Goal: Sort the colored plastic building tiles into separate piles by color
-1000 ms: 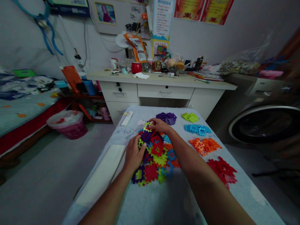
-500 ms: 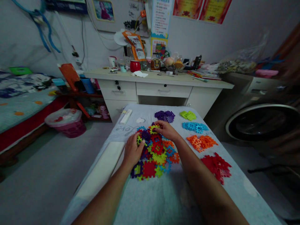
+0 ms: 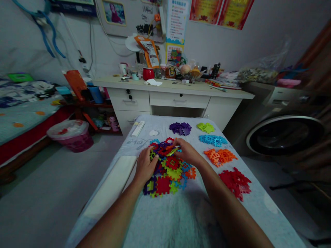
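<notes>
On a cloth-covered surface (image 3: pixel 160 217), a mixed pile (image 3: pixel 172 173) of flat, notched plastic pieces is touched at its left side by the half-open left hand (image 3: pixel 145 164); over it, a tilted yellow-green piece (image 3: pixel 172 151) is pinched by the right hand (image 3: pixel 187 152).

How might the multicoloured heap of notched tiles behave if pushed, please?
The heap of notched tiles lies loosely overlapped, so it would probably spread rather than move as one. Its flat pieces seem likelier to slide than roll, though their toothed edges might snag each other.
</notes>
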`<state>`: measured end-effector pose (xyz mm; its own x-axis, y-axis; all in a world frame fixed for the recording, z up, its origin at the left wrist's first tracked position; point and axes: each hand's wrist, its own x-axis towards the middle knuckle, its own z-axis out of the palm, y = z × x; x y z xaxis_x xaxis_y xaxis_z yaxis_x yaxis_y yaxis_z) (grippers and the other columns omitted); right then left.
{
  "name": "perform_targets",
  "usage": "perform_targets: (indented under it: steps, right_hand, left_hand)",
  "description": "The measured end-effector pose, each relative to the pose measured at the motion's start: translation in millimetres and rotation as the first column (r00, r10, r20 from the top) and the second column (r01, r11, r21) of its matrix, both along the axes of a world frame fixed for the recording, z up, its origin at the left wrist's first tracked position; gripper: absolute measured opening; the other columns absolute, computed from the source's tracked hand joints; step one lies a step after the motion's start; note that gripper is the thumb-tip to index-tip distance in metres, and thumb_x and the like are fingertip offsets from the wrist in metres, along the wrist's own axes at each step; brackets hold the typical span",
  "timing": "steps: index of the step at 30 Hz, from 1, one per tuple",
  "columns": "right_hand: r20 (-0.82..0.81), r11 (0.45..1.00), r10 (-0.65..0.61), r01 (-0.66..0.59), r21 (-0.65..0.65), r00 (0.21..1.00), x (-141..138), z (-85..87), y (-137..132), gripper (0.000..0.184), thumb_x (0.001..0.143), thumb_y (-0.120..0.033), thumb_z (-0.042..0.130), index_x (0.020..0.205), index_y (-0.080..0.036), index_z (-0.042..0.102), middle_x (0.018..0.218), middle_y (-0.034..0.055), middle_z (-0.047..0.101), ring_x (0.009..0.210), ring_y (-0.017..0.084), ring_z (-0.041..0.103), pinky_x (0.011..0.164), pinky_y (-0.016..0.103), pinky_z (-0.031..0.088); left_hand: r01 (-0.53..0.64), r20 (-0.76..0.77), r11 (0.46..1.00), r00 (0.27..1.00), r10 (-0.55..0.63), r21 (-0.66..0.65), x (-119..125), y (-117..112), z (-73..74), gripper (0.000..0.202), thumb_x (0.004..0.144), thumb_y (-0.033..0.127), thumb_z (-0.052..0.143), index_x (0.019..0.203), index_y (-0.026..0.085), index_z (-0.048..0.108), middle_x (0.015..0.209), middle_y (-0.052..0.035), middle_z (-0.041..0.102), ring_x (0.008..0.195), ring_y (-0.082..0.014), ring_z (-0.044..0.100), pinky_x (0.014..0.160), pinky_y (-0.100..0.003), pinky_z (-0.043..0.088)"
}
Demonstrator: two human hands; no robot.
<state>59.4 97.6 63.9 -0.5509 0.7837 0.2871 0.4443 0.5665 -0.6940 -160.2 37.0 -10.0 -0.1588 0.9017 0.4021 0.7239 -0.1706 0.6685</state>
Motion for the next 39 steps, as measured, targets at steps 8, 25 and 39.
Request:
perform_targets:
  steps: [8,25,39]
  right_hand:
    - [-0.021,0.996,-0.071,0.072,0.043,0.997,14.0,4.6,-16.0,0.019,0.069,-0.002,0.061,0.078,-0.019,0.061,0.086,0.0014,0.058,0.083,0.015,0.055,0.077,0.029,0.043]
    - [-0.257,0.846,-0.477,0.36,-0.393,0.841,101.7,10.4,36.6,0.018,0.067,-0.024,0.071,0.072,-0.019,0.054,0.052,-0.0056,0.055,0.045,0.009,0.052,0.041,0.018,0.036]
    - [-0.295,0.386,-0.922,0.575,-0.721,0.249,165.1,-1.7,165.2,0.027,0.069,0.004,0.06,0.073,-0.02,0.049,0.055,-0.0057,0.052,0.05,0.009,0.06,0.052,0.016,0.052]
  left_hand:
    - [0.022,-0.007,0.999,1.0,-0.022,0.036,-1.4,1.9,-2.6,0.04,0.082,0.027,0.051,0.121,0.018,0.056,0.124,-0.0109,0.06,0.12,-0.0271,0.052,0.108,-0.05,0.039]
    - [0.092,-0.057,0.996,0.994,-0.091,0.009,-1.3,-3.6,4.8,0.039,0.082,0.027,0.048,0.119,0.019,0.058,0.128,-0.0098,0.06,0.125,-0.0255,0.052,0.11,-0.047,0.04]
    - [0.084,-0.078,0.996,0.993,-0.084,-0.001,-2.4,-0.3,-2.1,0.041,0.084,0.032,0.047,0.122,0.019,0.058,0.131,-0.0105,0.059,0.125,-0.0262,0.052,0.11,-0.048,0.039]
